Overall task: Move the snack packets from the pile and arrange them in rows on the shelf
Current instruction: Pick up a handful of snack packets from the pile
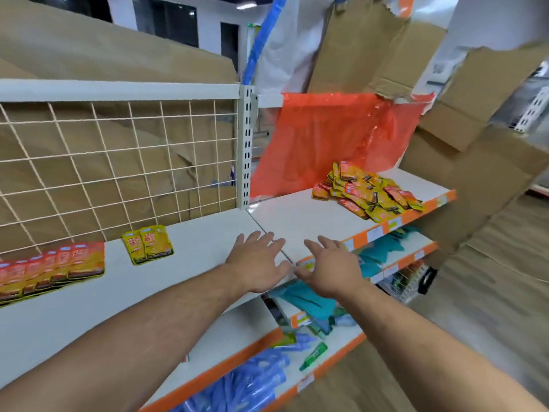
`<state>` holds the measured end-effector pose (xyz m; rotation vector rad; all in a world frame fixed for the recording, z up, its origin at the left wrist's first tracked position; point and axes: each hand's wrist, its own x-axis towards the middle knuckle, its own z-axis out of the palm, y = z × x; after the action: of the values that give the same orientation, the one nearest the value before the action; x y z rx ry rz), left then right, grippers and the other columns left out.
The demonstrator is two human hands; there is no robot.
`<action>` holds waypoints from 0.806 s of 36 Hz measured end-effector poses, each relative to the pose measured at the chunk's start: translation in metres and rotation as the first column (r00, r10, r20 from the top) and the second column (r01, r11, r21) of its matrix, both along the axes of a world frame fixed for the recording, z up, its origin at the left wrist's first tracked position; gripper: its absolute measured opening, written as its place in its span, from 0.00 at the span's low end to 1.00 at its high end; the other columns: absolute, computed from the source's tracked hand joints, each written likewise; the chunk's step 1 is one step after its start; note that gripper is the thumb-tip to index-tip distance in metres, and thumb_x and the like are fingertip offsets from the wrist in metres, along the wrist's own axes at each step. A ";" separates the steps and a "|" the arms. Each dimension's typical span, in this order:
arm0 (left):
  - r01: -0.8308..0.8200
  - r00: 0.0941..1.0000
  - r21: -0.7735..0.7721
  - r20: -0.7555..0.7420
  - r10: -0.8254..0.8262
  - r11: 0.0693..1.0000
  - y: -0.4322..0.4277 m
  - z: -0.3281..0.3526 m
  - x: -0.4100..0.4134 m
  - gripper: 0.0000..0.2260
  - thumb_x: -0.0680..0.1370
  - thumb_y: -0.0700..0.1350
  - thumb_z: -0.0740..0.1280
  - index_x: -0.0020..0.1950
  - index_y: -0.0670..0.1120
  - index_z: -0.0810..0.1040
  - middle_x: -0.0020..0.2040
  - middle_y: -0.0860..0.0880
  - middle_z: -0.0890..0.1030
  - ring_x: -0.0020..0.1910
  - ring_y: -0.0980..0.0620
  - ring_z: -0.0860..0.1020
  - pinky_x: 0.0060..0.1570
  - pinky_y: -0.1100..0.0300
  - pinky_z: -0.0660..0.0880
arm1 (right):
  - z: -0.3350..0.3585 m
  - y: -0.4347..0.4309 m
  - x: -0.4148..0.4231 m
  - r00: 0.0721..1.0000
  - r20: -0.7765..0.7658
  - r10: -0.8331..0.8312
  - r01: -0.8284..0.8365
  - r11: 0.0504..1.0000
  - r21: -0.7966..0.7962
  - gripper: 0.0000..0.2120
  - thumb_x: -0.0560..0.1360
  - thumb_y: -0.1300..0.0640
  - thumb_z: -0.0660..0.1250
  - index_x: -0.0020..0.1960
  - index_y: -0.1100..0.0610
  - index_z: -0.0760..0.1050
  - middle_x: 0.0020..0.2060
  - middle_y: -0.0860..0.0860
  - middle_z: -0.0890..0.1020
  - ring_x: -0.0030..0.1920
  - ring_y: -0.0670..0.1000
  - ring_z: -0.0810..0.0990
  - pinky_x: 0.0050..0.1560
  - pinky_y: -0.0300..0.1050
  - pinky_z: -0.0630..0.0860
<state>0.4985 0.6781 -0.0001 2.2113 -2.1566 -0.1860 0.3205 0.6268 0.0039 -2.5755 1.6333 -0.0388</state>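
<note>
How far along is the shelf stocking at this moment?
Done: an overlapping row of red packets and two yellow packets lie arranged on the shelf, at left. In hand: nothing; the left hand and right hand are open, empty, above the shelf edge. Left: the jumbled pile at right.

Shelf surfaces and finishes.
Smooth white metal shelf (297,215) under the fingers (258,237); glossy plastic snack packets (368,193) to their right; wire grid (118,162) to their left; glossy orange film (332,135) and matt cardboard (365,46) beyond.
</note>
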 end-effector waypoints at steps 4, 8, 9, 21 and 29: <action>0.055 0.998 0.012 0.023 -0.055 0.998 -0.041 -0.008 -0.020 0.30 0.80 0.65 0.47 0.81 0.57 0.52 0.81 0.51 0.52 0.80 0.46 0.50 0.76 0.42 0.47 | -0.005 -0.027 -0.022 0.999 -0.004 -0.047 0.047 0.999 0.020 0.38 0.75 0.30 0.59 0.80 0.45 0.55 0.79 0.51 0.58 0.77 0.59 0.57 0.74 0.59 0.62; 0.105 0.994 0.017 0.025 -0.106 0.994 -0.092 -0.014 -0.041 0.30 0.80 0.65 0.48 0.81 0.56 0.52 0.81 0.50 0.52 0.80 0.46 0.50 0.76 0.42 0.47 | -0.006 -0.062 -0.044 0.995 -0.026 -0.099 0.099 0.995 0.018 0.37 0.76 0.31 0.59 0.80 0.44 0.55 0.79 0.51 0.58 0.77 0.59 0.58 0.74 0.59 0.62; 0.120 0.993 0.015 0.018 -0.120 0.993 -0.104 -0.016 -0.047 0.30 0.80 0.64 0.49 0.81 0.56 0.52 0.81 0.51 0.52 0.80 0.46 0.50 0.76 0.41 0.47 | -0.006 -0.071 -0.049 0.993 -0.030 -0.113 0.114 0.993 0.017 0.37 0.76 0.31 0.59 0.80 0.45 0.55 0.79 0.51 0.58 0.77 0.59 0.58 0.74 0.58 0.62; 0.279 0.960 -0.041 0.023 -0.279 0.959 -0.261 -0.018 -0.093 0.30 0.80 0.65 0.50 0.80 0.55 0.55 0.81 0.50 0.55 0.79 0.45 0.52 0.75 0.41 0.49 | -0.003 -0.202 -0.092 0.966 -0.036 -0.256 0.256 0.966 0.017 0.35 0.76 0.34 0.61 0.79 0.45 0.58 0.79 0.52 0.59 0.76 0.60 0.59 0.73 0.59 0.63; 0.318 0.948 -0.053 0.021 -0.318 0.947 -0.338 -0.020 -0.117 0.29 0.80 0.64 0.51 0.79 0.55 0.57 0.80 0.49 0.58 0.78 0.44 0.55 0.75 0.40 0.51 | -0.003 -0.272 -0.111 0.961 -0.029 -0.276 0.277 0.961 0.018 0.34 0.77 0.35 0.61 0.79 0.46 0.57 0.79 0.52 0.59 0.76 0.60 0.59 0.72 0.58 0.63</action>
<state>0.3816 0.3405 -0.0203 1.8267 -2.4807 -0.1217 0.2093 0.3546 0.0009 -2.3208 1.9789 -0.0059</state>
